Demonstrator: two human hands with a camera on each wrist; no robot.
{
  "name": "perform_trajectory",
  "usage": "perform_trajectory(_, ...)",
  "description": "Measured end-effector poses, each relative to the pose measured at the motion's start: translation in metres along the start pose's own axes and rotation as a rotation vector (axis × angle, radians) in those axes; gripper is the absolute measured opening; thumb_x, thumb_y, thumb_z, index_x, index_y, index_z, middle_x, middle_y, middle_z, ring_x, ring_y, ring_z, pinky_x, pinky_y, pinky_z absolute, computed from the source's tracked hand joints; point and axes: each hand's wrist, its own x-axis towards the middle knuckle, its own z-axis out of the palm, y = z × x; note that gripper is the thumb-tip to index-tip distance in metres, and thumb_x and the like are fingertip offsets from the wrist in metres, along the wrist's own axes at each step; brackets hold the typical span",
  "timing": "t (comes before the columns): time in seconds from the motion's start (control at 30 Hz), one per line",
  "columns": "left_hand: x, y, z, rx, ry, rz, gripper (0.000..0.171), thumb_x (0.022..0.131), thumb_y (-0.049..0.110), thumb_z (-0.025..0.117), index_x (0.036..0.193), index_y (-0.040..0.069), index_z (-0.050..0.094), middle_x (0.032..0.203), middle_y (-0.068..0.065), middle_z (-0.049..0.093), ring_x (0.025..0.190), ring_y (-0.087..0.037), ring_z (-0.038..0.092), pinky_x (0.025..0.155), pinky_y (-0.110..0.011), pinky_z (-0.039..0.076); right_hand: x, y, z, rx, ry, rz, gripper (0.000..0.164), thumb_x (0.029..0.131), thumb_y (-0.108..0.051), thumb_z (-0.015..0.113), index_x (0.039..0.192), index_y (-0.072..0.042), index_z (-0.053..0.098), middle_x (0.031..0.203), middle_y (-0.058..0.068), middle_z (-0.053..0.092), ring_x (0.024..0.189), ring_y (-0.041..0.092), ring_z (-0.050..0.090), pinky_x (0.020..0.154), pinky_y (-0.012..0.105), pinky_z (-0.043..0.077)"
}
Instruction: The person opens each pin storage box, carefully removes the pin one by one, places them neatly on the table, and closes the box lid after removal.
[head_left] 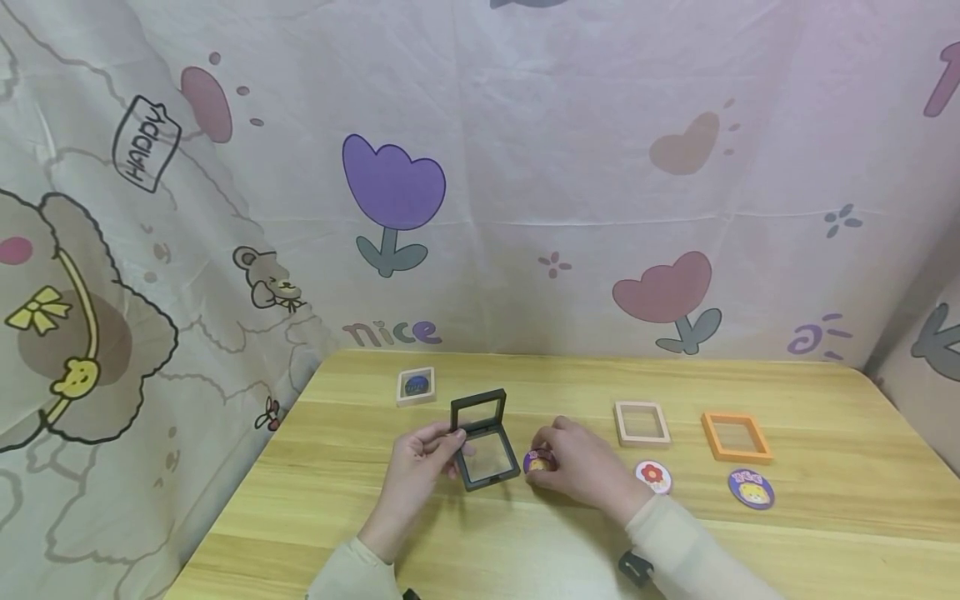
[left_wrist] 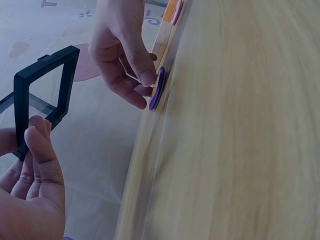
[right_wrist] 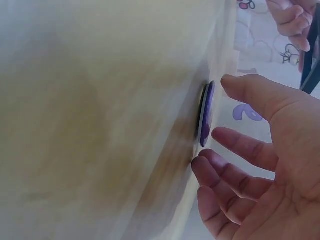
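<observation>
My left hand grips a black hinged display frame by its left side, thumb on the front. The frame is swung apart, its lid tilted up behind the lower half, and clear film spans both halves. My right hand is over a round purple badge just right of the frame. In the right wrist view the badge lies against the wooden table, with the thumb and loosely bent fingers around it and a gap showing between them and its rim. The left wrist view shows the thumb close to the badge.
Right of my hands are a pale pink frame with a red-flower badge and an orange frame with a purple bear badge. A white frame holding a blue badge stands back left. Printed cloth hangs behind the table.
</observation>
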Motion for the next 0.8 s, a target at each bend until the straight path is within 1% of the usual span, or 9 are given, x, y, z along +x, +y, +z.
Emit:
perform_trajectory(0.17, -0.001, 0.001, 0.0, 0.017, -0.004, -0.012, 0.024, 0.102, 0.008, 0.07, 0.122, -0.005, 0.073, 0.097, -0.023, 0.081, 0.064, -0.01, 0.067, 0.062, -0.021, 0.06, -0.002, 0.0, -0.004, 0.003, 0.007, 0.003, 0.042, 0.08, -0.033, 0.092, 0.111, -0.008, 0.077, 0.098, 0.002, 0.07, 0.083, 0.012, 0.063, 0.076, 0.035, 0.06)
perform_trajectory(0.27, -0.001, 0.001, 0.0, 0.021, -0.012, -0.017, 0.025, 0.102, 0.008, 0.07, 0.123, -0.005, 0.073, 0.098, -0.025, 0.08, 0.065, -0.01, 0.067, 0.063, -0.023, 0.061, -0.002, -0.001, -0.006, 0.027, 0.013, 0.003, 0.041, 0.083, -0.032, 0.091, 0.113, -0.008, 0.077, 0.101, 0.004, 0.072, 0.087, 0.016, 0.067, 0.08, 0.039, 0.062)
perform_trajectory(0.33, -0.001, 0.001, -0.001, 0.022, -0.019, -0.02, 0.025, 0.102, 0.008, 0.07, 0.123, -0.005, 0.073, 0.099, -0.025, 0.08, 0.065, -0.01, 0.067, 0.063, -0.023, 0.061, -0.002, -0.001, -0.008, 0.057, 0.012, 0.0, 0.039, 0.085, -0.031, 0.089, 0.115, -0.008, 0.077, 0.102, 0.004, 0.073, 0.089, 0.016, 0.068, 0.082, 0.039, 0.063)
perform_trajectory(0.47, -0.001, 0.002, -0.002, 0.023, -0.037, -0.024, 0.026, 0.102, 0.009, 0.07, 0.124, -0.005, 0.072, 0.098, -0.022, 0.081, 0.065, -0.01, 0.067, 0.064, -0.023, 0.061, -0.002, -0.005, -0.012, 0.188, -0.014, -0.014, 0.036, 0.09, -0.029, 0.085, 0.118, -0.007, 0.076, 0.1, 0.002, 0.073, 0.088, 0.014, 0.069, 0.078, 0.03, 0.06)
perform_trajectory(0.57, -0.002, 0.003, -0.002, 0.017, -0.051, -0.028, 0.027, 0.102, 0.01, 0.07, 0.125, -0.005, 0.072, 0.097, -0.018, 0.082, 0.066, -0.009, 0.068, 0.064, -0.021, 0.06, -0.002, -0.01, -0.015, 0.296, -0.04, -0.018, 0.031, 0.098, -0.027, 0.077, 0.119, -0.006, 0.075, 0.098, 0.0, 0.075, 0.086, 0.012, 0.069, 0.076, 0.025, 0.058)
perform_trajectory(0.67, -0.003, 0.004, -0.001, 0.013, -0.067, -0.026, 0.029, 0.102, 0.011, 0.071, 0.126, -0.005, 0.072, 0.095, -0.013, 0.083, 0.068, -0.009, 0.069, 0.064, -0.02, 0.059, -0.002, -0.015, -0.019, 0.382, -0.045, -0.001, 0.027, 0.107, -0.027, 0.065, 0.121, -0.007, 0.075, 0.1, 0.002, 0.077, 0.089, 0.013, 0.07, 0.078, 0.025, 0.059)
perform_trajectory(0.73, -0.004, 0.005, 0.0, 0.01, -0.08, -0.02, 0.029, 0.102, 0.01, 0.071, 0.127, -0.005, 0.071, 0.093, -0.01, 0.083, 0.068, -0.009, 0.07, 0.065, -0.02, 0.059, -0.002, -0.018, -0.021, 0.435, -0.032, 0.013, 0.028, 0.112, -0.027, 0.057, 0.122, -0.008, 0.074, 0.102, 0.006, 0.078, 0.091, 0.016, 0.073, 0.08, 0.027, 0.06)
perform_trajectory(0.8, -0.004, 0.005, 0.0, 0.008, -0.099, -0.009, 0.031, 0.102, 0.01, 0.071, 0.129, -0.006, 0.071, 0.092, -0.008, 0.083, 0.069, -0.008, 0.07, 0.065, -0.02, 0.059, -0.003, -0.021, -0.024, 0.493, -0.015, 0.034, 0.033, 0.115, -0.029, 0.05, 0.123, -0.008, 0.073, 0.103, 0.009, 0.079, 0.093, 0.02, 0.075, 0.084, 0.03, 0.061)
